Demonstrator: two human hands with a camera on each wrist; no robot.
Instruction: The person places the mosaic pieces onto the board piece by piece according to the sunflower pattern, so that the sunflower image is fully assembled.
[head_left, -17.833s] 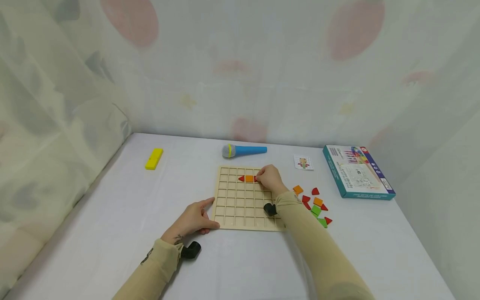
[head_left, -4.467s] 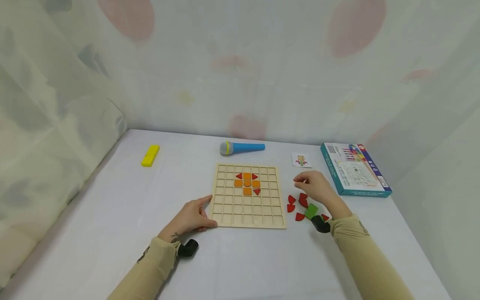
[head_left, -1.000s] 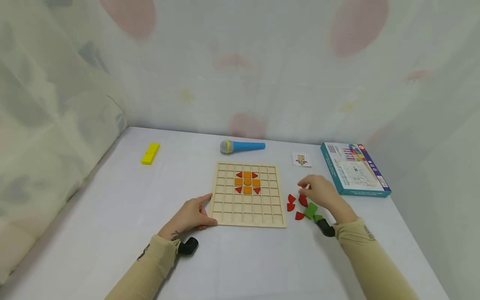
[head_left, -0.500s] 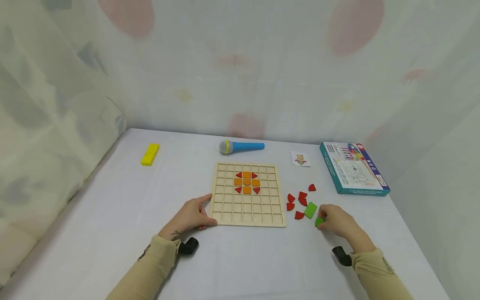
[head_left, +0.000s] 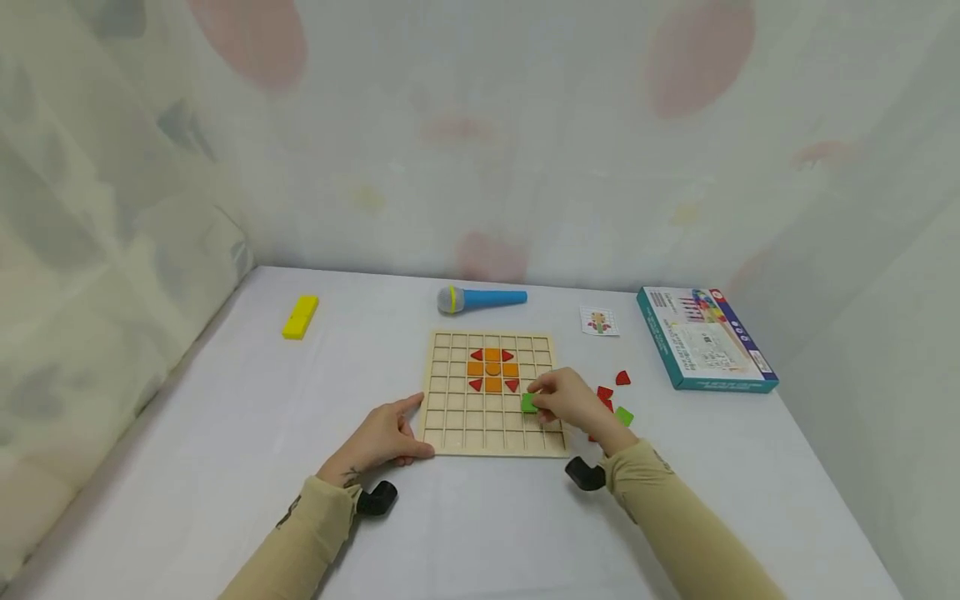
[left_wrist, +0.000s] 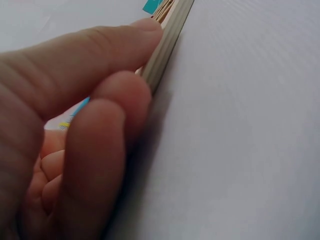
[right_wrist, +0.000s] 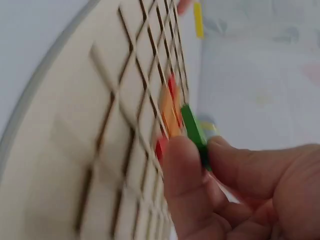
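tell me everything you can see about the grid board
The grid board is a pale tan, roughly square panel that looks wooden, with a plain rim and crossing lines marking off small cells. It lies flat on the white table covering. Orange pieces and red pieces fill a three-by-three block in its far half. The left hand touches its left edge by the near corner; the right hand, pinching a green piece above it, hides part of its right side.

Right hand [head_left: 572, 400] in a pinch
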